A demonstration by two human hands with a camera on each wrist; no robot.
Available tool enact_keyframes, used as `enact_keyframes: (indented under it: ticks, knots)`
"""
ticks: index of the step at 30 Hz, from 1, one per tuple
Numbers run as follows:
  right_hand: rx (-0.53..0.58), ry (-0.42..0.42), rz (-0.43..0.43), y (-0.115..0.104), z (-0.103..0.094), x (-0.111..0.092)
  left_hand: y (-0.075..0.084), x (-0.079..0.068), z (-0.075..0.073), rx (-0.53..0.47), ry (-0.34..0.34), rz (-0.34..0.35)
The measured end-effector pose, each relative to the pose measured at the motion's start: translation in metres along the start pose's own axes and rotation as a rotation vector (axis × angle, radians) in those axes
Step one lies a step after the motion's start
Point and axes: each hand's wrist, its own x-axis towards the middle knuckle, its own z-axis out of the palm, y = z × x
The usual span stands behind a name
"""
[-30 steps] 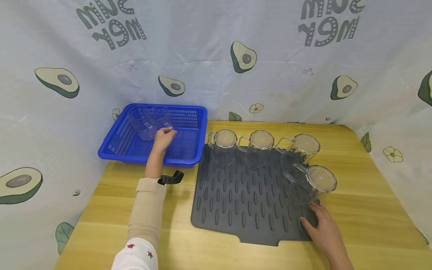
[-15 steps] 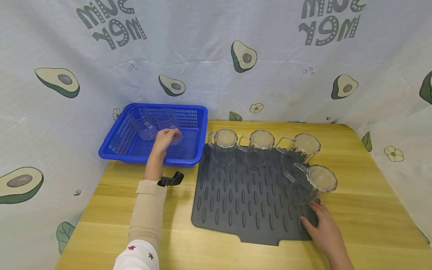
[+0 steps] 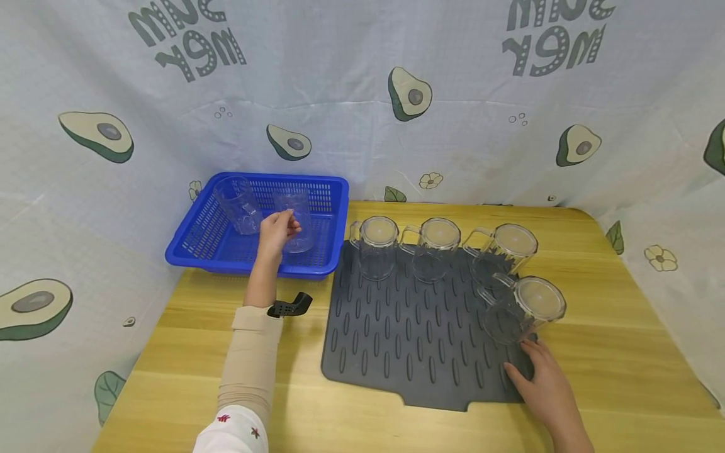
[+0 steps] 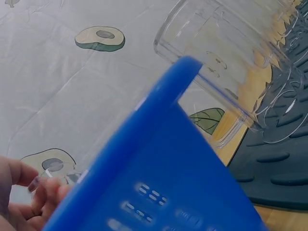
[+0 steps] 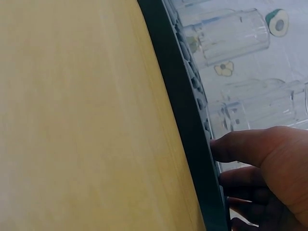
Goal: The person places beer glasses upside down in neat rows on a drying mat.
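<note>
Your left hand (image 3: 277,231) has its fingers curled and appears to pinch the handle of a glass mug (image 3: 301,238), which is inside the blue basket (image 3: 342,226). Your right hand (image 3: 546,387) lies relaxed, thumb and fingers parted, holding nothing, at the edge of the dark mat (image 3: 391,371), near the closest standing mug (image 3: 523,318). Advised: secure the handle fully, lift above the basket's rim, and avoid knocking the second basket mug (image 3: 236,204). Writing: grey lettering (image 3: 198,53) on the cloth (image 3: 345,82), apparently "SUMMER" reversed. No brand is legible.
</note>
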Motion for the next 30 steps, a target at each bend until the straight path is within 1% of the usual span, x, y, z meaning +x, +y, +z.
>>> enact_keyframes:
  ticks: [2, 5, 8, 11, 15, 22, 27, 30]
  knots:
    - [0.000, -0.006, 0.002, 0.000, 0.000, 0.000, 0.000, 0.000, 0.002, -0.056, 0.054, 0.012]
    - [-0.004, -0.012, 0.002, -0.001, -0.001, 0.000, -0.001, -0.001, 0.002, -0.101, 0.124, 0.037]
    - [-0.006, -0.012, 0.000, -0.001, -0.001, 0.000, -0.002, -0.003, 0.002, -0.096, 0.177, 0.058]
    - [-0.002, -0.014, 0.000, -0.001, -0.001, 0.000, -0.002, -0.005, 0.003, -0.085, 0.211, 0.077]
    - [-0.003, -0.008, -0.003, 0.000, 0.000, -0.001, -0.002, -0.009, 0.003, -0.107, 0.234, 0.118]
    - [-0.008, -0.002, -0.003, 0.000, 0.000, -0.001, 0.001, -0.016, 0.001, -0.165, 0.271, 0.212]
    - [-0.006, -0.004, -0.001, 0.000, 0.000, -0.001, 0.004, -0.021, -0.001, -0.206, 0.266, 0.253]
    - [-0.011, 0.009, -0.007, 0.000, 0.000, 0.000, 0.008, -0.024, -0.001, -0.227, 0.262, 0.276]
